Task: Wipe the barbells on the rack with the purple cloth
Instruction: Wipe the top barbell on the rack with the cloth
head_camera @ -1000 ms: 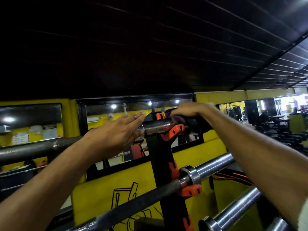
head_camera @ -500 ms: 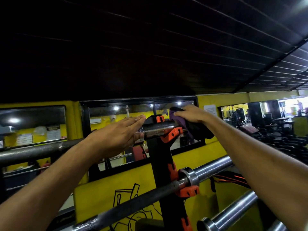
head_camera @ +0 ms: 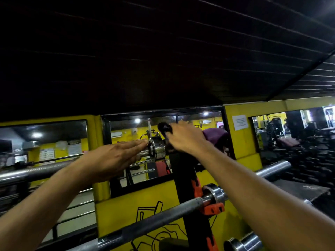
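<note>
The left hand [head_camera: 110, 158] lies flat and unclenched against the top barbell [head_camera: 156, 148] beside its collar, steadying it; the right hand [head_camera: 184, 140] is clenched on the purple cloth [head_camera: 215, 137], wrapped over the sleeve past the rack [head_camera: 183, 178] upright. The step in hand is wiping the top bar. Next, draw the cloth along the sleeve, then drop to the lower barbells [head_camera: 159, 219].

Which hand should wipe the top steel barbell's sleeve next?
Probably the right hand: it grips the purple cloth on the top steel barbell, just beyond its collar. The left hand lies flat, open, steadying the shaft.
</note>
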